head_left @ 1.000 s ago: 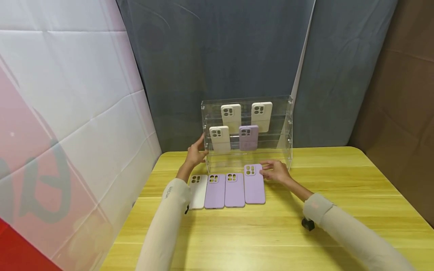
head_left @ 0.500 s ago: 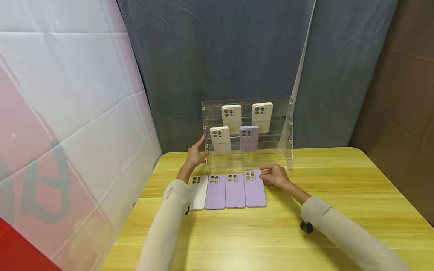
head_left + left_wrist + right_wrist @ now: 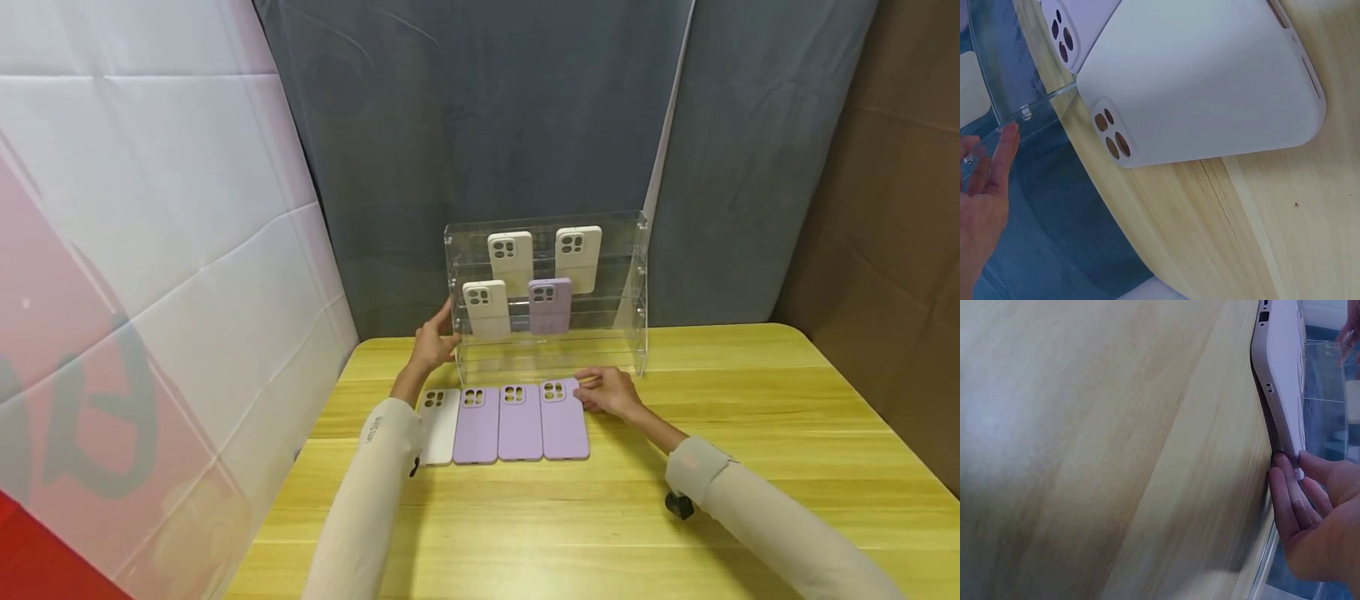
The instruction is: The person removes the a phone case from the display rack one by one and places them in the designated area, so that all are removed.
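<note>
At the right end of a row on the table lies a purple phone case (image 3: 565, 429). My right hand (image 3: 611, 392) pinches its upper right edge. In the right wrist view, the thumb is on top of the case (image 3: 1285, 375), fingers beneath, and that edge is slightly raised. My left hand (image 3: 432, 342) holds the left side panel of a clear acrylic display stand (image 3: 600, 346). Left of the pinched case lie two purple phone cases, one in the middle (image 3: 520, 429) and one further left (image 3: 476, 433), then a white phone case (image 3: 439, 429), partly hidden by the left sleeve.
On the stand's tiers lean three white cases, at upper left (image 3: 512, 262), upper right (image 3: 577, 258) and lower left (image 3: 486, 308), and a purple case (image 3: 551, 304). The wooden table (image 3: 525, 533) reaches a grey curtain (image 3: 480, 108) behind the stand.
My right hand has brought the rightmost purple case down and towards me, level with the row. The left hand stays at the stand's side.
</note>
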A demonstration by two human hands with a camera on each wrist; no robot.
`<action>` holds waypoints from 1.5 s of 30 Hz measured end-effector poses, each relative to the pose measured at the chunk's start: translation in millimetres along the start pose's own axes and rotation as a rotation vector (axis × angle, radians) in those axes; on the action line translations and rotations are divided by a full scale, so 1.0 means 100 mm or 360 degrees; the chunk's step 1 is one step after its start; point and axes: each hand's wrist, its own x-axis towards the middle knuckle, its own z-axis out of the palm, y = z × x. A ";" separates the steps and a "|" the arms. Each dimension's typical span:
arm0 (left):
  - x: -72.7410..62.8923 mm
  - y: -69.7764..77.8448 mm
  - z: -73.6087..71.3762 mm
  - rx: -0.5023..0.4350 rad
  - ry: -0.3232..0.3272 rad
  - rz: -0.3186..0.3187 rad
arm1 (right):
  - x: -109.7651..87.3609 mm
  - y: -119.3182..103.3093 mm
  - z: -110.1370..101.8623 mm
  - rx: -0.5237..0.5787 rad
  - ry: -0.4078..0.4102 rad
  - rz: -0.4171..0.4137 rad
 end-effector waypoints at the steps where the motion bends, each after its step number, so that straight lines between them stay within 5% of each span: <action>1: 0.00 0.00 0.00 0.0003 -0.0001 -0.0001 | 0.00 0.00 0.00 -0.0010 0.0002 -0.0010; 20: -0.03 0.02 0.03 0.0015 -0.0020 0.0008 | -0.01 0.01 -0.07 -0.0196 0.0074 -0.0113; 31: -0.02 0.00 0.02 0.0030 -0.0026 -0.0001 | -0.03 -0.10 -0.15 -0.0063 0.0022 -0.0116; 45: 0.00 -0.03 0.00 -0.0063 -0.0004 0.0041 | 0.10 -0.33 -0.33 -0.0155 0.0055 -0.0309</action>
